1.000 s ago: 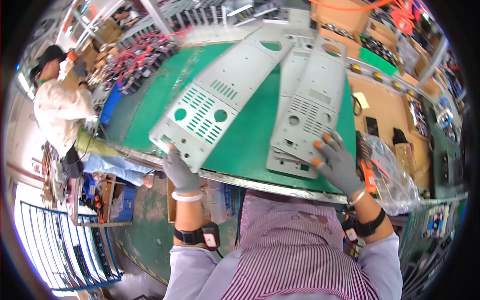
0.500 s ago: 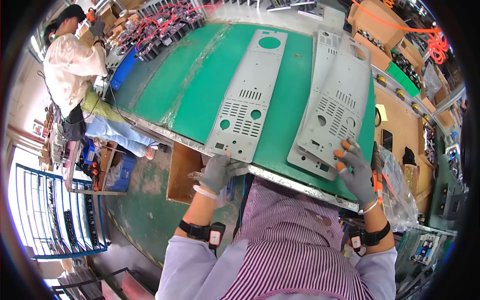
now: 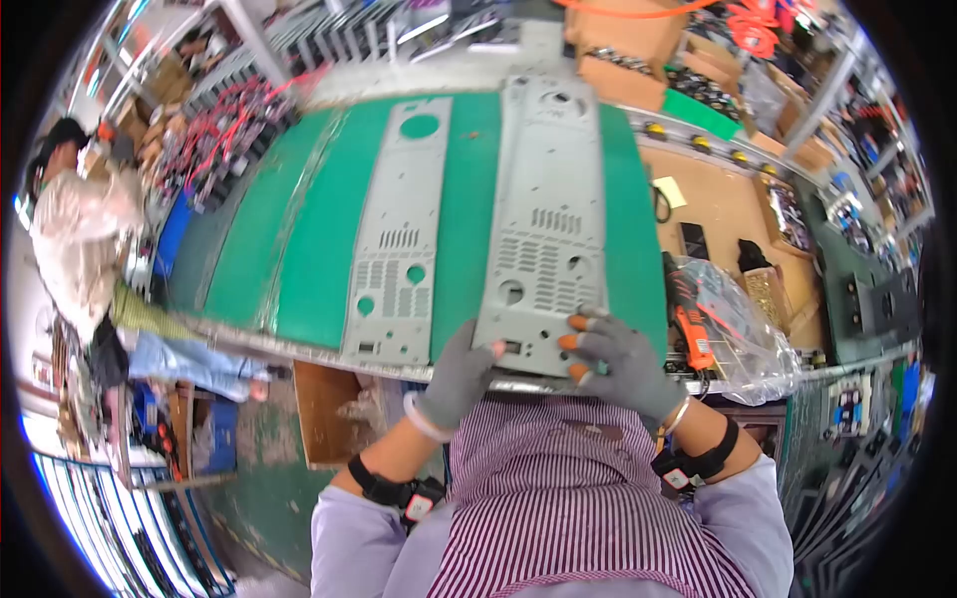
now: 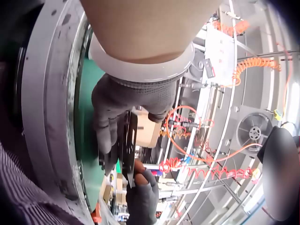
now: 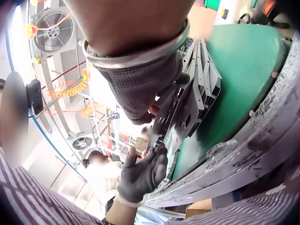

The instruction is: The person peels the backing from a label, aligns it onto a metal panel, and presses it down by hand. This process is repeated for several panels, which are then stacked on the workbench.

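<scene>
Several grey perforated metal panels (image 3: 546,209) lie stacked, slightly fanned, on the green table top (image 3: 329,219). At their near left corner the gloved left hand (image 3: 461,377) grips the edge, thumb on top. The gloved right hand (image 3: 628,369) holds the near right corner, its bare fingertips on the upper face. In the left wrist view the panels (image 4: 129,140) stand edge-on between the left hand's (image 4: 133,101) fingers and thumb. The right wrist view shows panel layers (image 5: 199,89) spread apart beside the right hand (image 5: 140,84). A single similar panel (image 3: 399,219) lies to the left.
Right of the green top are an orange tool (image 3: 690,329), a clear plastic bag (image 3: 743,349) and a dark phone (image 3: 693,241). Wired parts (image 3: 224,140) are heaped at the back left. A person (image 3: 80,229) stands at the left; an open carton (image 3: 324,414) is below the table edge.
The single panel was swung upright and set down at the left. The left hand has let go of it and moved right to the stack. The stacked panels now line up more closely.
</scene>
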